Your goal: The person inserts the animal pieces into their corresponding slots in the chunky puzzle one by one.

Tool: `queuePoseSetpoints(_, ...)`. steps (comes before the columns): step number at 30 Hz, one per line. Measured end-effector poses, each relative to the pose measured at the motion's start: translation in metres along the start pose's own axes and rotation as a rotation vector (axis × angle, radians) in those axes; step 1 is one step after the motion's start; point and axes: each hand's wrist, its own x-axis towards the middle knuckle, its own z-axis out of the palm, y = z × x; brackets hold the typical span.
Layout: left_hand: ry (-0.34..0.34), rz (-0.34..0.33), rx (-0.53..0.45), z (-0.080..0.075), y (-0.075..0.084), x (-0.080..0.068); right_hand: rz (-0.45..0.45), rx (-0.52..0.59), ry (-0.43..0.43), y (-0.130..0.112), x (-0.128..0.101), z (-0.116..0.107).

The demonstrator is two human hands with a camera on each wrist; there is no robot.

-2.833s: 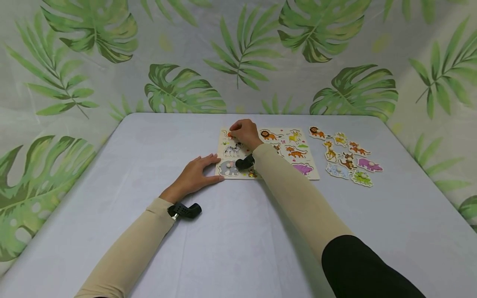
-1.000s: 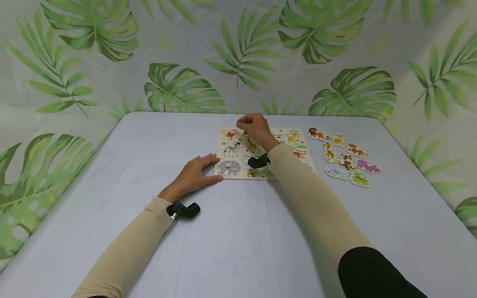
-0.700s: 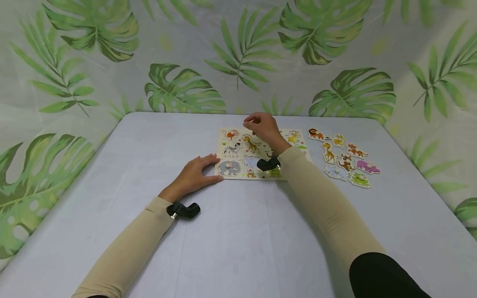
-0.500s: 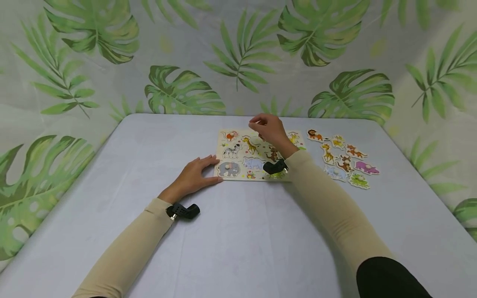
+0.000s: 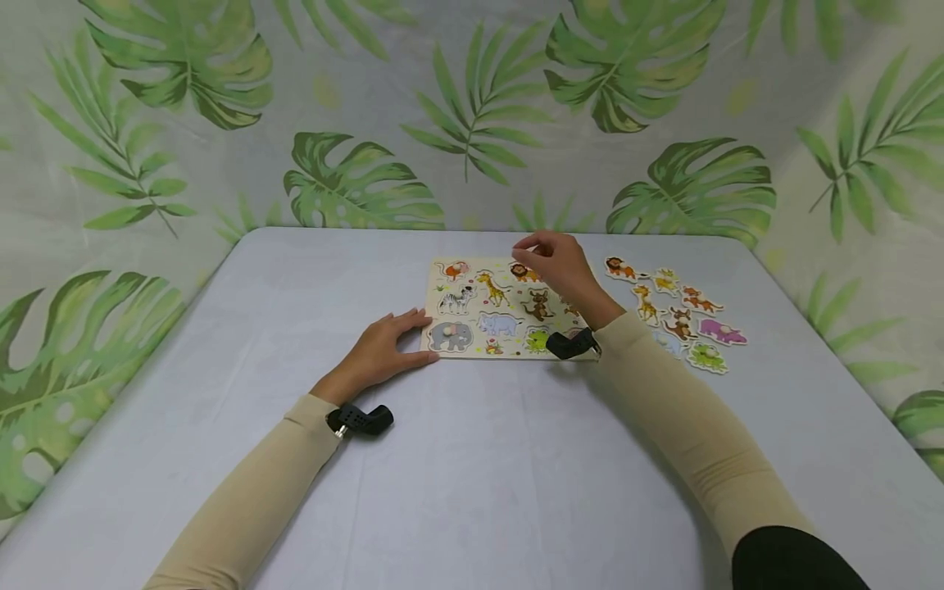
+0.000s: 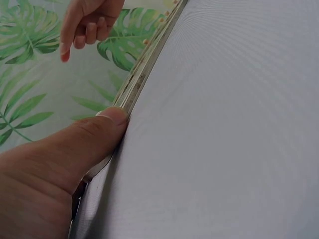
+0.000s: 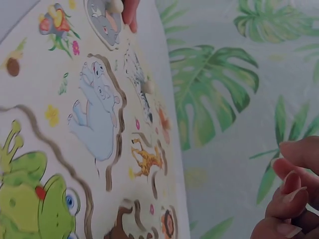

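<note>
1. While the left hand [image 5: 378, 348] touches the near left corner of the puzzle board [image 5: 483, 264], its thumb is spread away from the fingers; no piece shows in its grasp.
2. Right hand [image 5: 564, 266]: above the board, by the printed lion; fingers loosely bent, nothing seen between them.
3. Board: flat on the white table [image 5: 442, 475], mid-far side; probably stiff, light, apt to slide on cloth; best steadied by its edges.
4. Set in the board: elephant piece [image 5: 451, 337], zebra piece [image 5: 457, 301], monkey piece [image 5: 453, 270].
5. Loose on the table, right of the board: lion piece [image 5: 621, 268], giraffe piece [image 5: 646, 304], tiger piece [image 5: 699, 301], purple piece [image 5: 723, 331], frog piece [image 5: 707, 357], others.
6. Pieces: likely light, stiff, smooth, hardly fragile; best taken by the knob, seen on the elephant and purple ones.
7. Behind: leafy backdrop [image 5: 472, 115].
</note>
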Motion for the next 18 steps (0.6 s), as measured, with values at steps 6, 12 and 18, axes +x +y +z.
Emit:
queuePoseSetpoints(6,-0.004,-0.001,0.009,0.000,-0.001,0.000,0.001,-0.015,0.014,0.002,-0.011,-0.013)
queuePoseSetpoints(12,-0.002,-0.011,0.013,0.001,-0.004,0.000,0.011,0.007,0.008,0.002,-0.020,-0.021)
queuePoseSetpoints(18,-0.008,-0.003,0.012,0.003,-0.005,0.002,-0.001,0.021,0.007,0.002,-0.033,-0.028)
